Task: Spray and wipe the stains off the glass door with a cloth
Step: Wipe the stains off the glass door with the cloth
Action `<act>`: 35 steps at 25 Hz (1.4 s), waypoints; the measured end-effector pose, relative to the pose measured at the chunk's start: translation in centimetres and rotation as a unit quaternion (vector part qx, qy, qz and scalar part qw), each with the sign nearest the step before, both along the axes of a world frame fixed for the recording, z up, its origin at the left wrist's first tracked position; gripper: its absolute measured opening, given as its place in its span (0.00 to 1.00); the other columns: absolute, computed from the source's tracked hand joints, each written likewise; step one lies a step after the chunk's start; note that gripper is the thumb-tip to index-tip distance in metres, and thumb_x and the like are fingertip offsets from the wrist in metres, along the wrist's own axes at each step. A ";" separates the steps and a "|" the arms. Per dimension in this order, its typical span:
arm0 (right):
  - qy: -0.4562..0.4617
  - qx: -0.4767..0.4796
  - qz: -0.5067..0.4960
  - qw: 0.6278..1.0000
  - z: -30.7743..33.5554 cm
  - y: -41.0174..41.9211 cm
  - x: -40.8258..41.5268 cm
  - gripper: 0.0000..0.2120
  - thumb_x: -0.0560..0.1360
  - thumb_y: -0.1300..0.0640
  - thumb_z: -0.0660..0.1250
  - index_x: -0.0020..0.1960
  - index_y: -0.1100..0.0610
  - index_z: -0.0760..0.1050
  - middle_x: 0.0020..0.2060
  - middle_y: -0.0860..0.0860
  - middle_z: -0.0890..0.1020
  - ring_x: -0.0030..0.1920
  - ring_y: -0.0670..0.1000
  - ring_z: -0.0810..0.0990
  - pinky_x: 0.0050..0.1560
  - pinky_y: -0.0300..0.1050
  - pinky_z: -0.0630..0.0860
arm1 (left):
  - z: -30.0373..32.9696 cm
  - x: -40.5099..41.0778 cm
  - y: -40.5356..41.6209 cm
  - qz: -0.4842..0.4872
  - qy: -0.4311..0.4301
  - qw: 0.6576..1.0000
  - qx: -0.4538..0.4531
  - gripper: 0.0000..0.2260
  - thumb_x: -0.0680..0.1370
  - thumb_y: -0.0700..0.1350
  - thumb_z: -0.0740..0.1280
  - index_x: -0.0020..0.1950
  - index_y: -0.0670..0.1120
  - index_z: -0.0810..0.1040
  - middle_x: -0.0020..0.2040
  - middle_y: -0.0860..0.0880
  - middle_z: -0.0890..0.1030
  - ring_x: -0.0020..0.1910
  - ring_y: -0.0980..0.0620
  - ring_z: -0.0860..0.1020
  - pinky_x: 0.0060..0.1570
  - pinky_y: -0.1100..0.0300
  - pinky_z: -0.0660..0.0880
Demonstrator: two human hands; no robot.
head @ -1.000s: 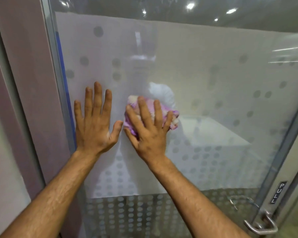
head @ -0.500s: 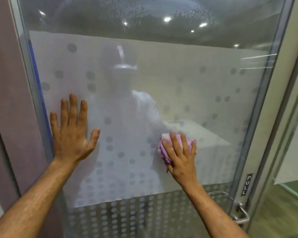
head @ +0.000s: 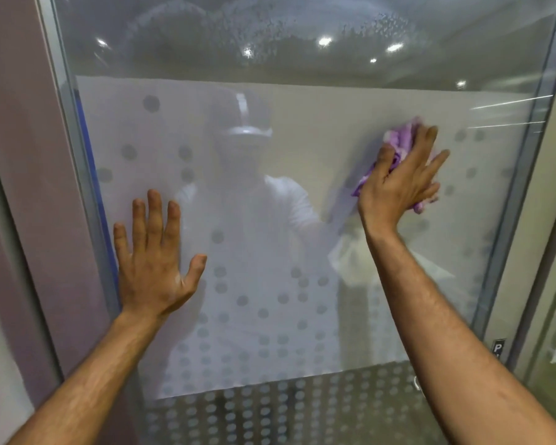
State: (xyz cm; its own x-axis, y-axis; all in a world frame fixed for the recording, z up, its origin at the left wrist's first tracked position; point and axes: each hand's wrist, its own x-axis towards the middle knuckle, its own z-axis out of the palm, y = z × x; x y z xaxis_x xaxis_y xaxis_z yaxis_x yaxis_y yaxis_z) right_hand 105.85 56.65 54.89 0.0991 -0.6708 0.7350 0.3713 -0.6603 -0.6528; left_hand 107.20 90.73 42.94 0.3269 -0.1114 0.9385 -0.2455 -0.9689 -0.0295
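The glass door (head: 302,130) fills the view, frosted across its middle band with grey dots and clear above. Spray droplets and smears (head: 270,30) cover the clear upper part. My right hand (head: 398,178) presses a bunched purple cloth (head: 402,139) flat against the frosted glass near the door's right edge, at upper right. My left hand (head: 156,261) lies flat on the glass at lower left, fingers spread, holding nothing. No spray bottle is in view.
A metal door frame (head: 68,130) runs down the left beside a mauve wall panel (head: 16,155). The right frame (head: 527,175) carries a small black PULL label (head: 498,348). A dotted perforated band (head: 286,409) crosses the door's bottom.
My right hand has swept the cloth from the middle of the glass down and right, then up to the upper right. My left hand stays flat on the glass.
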 end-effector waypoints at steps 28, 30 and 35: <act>0.109 -0.509 -0.066 0.851 -25.8 9.8 -1.1 0.29 0.80 0.48 0.67 0.79 0.42 0.62 0.81 0.48 0.59 0.82 0.59 0.50 0.74 0.75 0.48 | 0.0 -0.5 -0.1 -0.016 -0.020 1.000 -0.002 0.42 0.79 0.72 0.43 0.85 0.47 0.50 0.83 0.35 0.52 0.83 0.48 0.39 0.78 0.40 0.36; 0.137 -0.519 -0.072 0.841 -27.7 5.7 -1.7 0.34 0.78 0.50 0.68 0.80 0.43 0.58 0.83 0.48 0.52 0.82 0.60 0.46 0.72 0.77 0.51 | 0.0 -0.5 -0.2 -0.020 -0.025 0.999 0.000 0.40 0.79 0.69 0.49 0.85 0.47 0.49 0.83 0.34 0.52 0.84 0.40 0.44 0.77 0.32 0.42; 0.167 -0.483 -0.074 0.856 -28.2 -2.2 -2.6 0.39 0.72 0.48 0.65 0.81 0.47 0.54 0.83 0.50 0.43 0.82 0.61 0.42 0.72 0.77 0.50 | 0.1 -0.6 -0.2 -0.013 -0.018 1.000 0.002 0.40 0.79 0.67 0.53 0.85 0.46 0.50 0.83 0.34 0.51 0.83 0.34 0.48 0.77 0.34 0.40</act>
State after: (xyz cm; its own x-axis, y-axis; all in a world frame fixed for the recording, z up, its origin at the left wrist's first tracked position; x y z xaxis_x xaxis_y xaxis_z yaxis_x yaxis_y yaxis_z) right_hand 103.27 54.43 26.70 0.3780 0.2109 0.9015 0.1370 -0.9757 0.1709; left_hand 106.58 90.55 43.05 0.2891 -0.1230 0.9494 -0.2693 -0.9621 -0.0426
